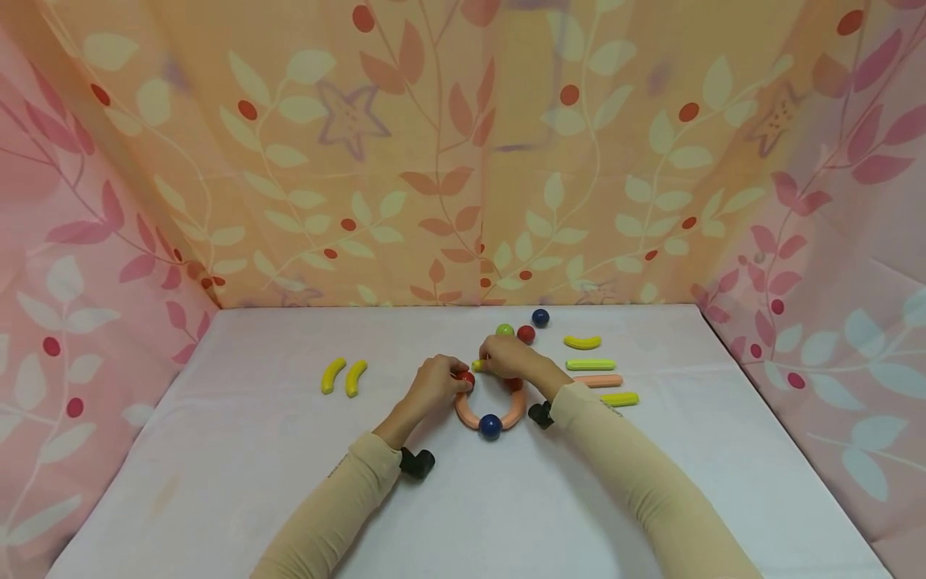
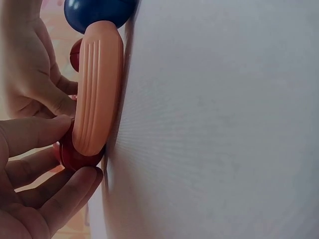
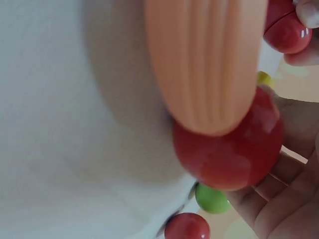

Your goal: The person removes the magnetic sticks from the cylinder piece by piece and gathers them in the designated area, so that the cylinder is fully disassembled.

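A U-shaped chain lies on the table: two curved orange rods [image 1: 516, 412] [image 2: 97, 84] joined by a blue ball [image 1: 490, 426], with a red ball at each upper end. My left hand [image 1: 436, 382] pinches the left red ball [image 2: 75, 152] between thumb and fingers, where it meets the orange rod. At the far side of the chain, my right hand [image 1: 509, 356] holds a short yellow rod [image 1: 477, 366], whose tip points toward the left red ball. The right red ball [image 3: 234, 149] sits beside the right fingers; most of the yellow rod is hidden.
Beyond the right hand are a green ball [image 1: 505, 330], a red ball [image 1: 526, 334] and a dark blue ball [image 1: 540, 318]. To the right lie a curved yellow rod [image 1: 582, 342] and several straight rods [image 1: 590, 365]. Two curved yellow rods [image 1: 333, 376] lie at the left.
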Available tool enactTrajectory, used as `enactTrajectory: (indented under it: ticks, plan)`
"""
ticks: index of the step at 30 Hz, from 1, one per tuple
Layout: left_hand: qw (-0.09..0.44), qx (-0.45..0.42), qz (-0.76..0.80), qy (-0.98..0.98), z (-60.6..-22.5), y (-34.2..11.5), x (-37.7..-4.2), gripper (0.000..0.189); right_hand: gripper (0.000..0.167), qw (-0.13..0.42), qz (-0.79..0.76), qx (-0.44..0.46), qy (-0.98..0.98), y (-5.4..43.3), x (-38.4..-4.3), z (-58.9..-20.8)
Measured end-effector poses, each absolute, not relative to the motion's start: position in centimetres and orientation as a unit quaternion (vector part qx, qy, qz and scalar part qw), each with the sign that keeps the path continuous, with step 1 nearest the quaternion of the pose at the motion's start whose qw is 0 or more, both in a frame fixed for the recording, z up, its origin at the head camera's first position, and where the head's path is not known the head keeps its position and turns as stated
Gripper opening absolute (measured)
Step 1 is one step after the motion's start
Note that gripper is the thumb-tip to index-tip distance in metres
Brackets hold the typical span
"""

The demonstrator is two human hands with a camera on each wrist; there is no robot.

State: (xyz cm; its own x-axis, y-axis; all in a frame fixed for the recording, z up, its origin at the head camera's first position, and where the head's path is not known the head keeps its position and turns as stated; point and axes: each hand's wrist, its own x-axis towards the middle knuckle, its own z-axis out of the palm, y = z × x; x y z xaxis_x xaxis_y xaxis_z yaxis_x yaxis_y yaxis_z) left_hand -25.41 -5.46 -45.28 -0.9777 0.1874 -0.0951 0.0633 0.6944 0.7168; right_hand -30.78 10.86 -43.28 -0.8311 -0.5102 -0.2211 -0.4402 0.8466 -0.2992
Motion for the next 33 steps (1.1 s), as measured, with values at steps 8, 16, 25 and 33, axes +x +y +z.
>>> enactTrajectory:
  ticks: [8, 16, 25, 33]
  plan:
    - [0.079, 0.070, 0.384, 0.917, -45.2, -5.6, -25.4, 0.031, 0.017, 0.143, -0.132, -0.239, 0.951, 11.1, -31.0, -43.3]
    - [0.082, 0.072, 0.386, 0.916, -45.3, -5.6, -25.4, 0.031, 0.020, 0.150, -0.138, -0.236, 0.950, 11.3, -30.3, -42.9]
    - [0.093, 0.070, 0.374, 0.920, -45.1, -5.7, -25.6, 0.032, 0.029, 0.154, -0.170, -0.211, 0.950, 12.8, -29.4, -42.7]
    - [0.113, 0.070, 0.368, 0.920, -44.8, -5.5, -25.6, 0.036, 0.028, 0.133, -0.177, -0.233, 0.947, 14.3, -28.3, -42.2]
